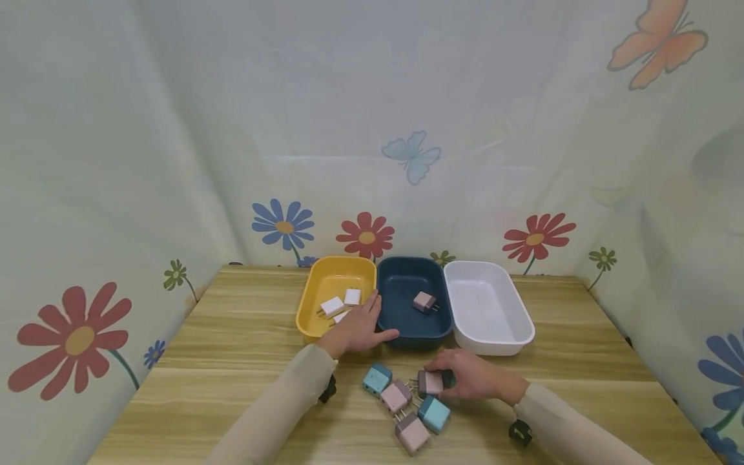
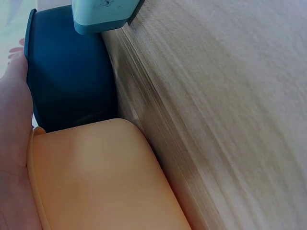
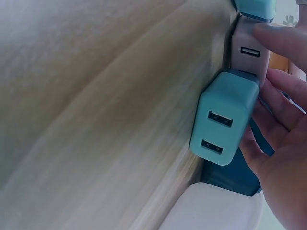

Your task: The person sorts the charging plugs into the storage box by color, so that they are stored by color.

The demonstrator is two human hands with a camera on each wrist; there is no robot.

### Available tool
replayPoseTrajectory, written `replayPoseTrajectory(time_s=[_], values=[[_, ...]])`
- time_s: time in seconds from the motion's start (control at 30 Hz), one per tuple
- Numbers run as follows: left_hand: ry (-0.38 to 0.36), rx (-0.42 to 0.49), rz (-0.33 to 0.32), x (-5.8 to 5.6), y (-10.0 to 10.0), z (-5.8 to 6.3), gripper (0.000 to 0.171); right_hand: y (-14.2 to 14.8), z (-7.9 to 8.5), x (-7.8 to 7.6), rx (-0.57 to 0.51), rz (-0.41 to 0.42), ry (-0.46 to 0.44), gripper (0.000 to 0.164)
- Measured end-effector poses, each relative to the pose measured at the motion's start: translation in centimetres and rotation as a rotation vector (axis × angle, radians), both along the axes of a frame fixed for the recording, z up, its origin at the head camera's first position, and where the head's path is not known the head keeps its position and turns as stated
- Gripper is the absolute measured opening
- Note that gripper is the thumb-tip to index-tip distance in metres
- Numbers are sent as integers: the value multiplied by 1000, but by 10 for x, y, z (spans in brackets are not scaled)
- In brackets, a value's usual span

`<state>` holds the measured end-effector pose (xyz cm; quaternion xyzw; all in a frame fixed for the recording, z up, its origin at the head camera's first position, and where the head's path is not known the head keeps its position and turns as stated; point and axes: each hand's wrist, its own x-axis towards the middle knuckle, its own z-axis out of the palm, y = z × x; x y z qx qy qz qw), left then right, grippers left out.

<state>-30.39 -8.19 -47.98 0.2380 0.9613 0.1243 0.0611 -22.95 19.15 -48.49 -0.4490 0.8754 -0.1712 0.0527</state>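
Observation:
My right hand [image 1: 473,376] pinches a pink USB wall charger [image 1: 430,383] between thumb and fingers, just in front of the navy tray [image 1: 414,336]. In the right wrist view the thumb lies on this pink charger [image 3: 249,50], and a teal charger [image 3: 223,117] sits right beside it, close to the fingers. My left hand [image 1: 357,326] rests with straight fingers over the adjoining rims of the yellow tray [image 1: 303,303] and the navy tray. Around the right hand lie more pink chargers [image 1: 396,396] and teal chargers [image 1: 434,413] on the table.
Three white chargers [image 1: 332,306] lie in the yellow tray, one partly hidden by the left hand. One pink charger [image 1: 424,301] is inside the navy tray. A white tray [image 1: 494,323] stands to its right. Behind the wooden table [image 1: 232,361] hangs a flowered cloth [image 1: 325,129].

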Motion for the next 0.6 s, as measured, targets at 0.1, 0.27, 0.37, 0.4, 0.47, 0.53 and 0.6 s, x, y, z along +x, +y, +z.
replayPoseTrajectory(time_s=[0.1, 0.27, 0.37, 0.4, 0.47, 0.53, 0.6], values=[[-5, 0, 4, 1, 1, 1, 98, 0, 2, 1, -11, 4, 14, 45], [-17, -4, 15, 1, 1, 1, 98, 0, 7, 3, -39, -1, -6, 44], [-18, -5, 15, 2, 1, 2, 98, 1, 9, 3, -45, -23, -49, 45], [-17, -3, 14, 2, 1, 2, 98, 2, 10, 3, -44, -32, -63, 45], [-18, -1, 15, 2, 1, 2, 98, 2, 11, 3, -49, -45, -85, 45], [-18, 0, 13, 2, 2, 2, 98, 3, 12, 3, -51, -50, -89, 45], [-18, 1, 13, 2, 2, 3, 98, 4, 15, 3, -61, -55, -94, 45]])
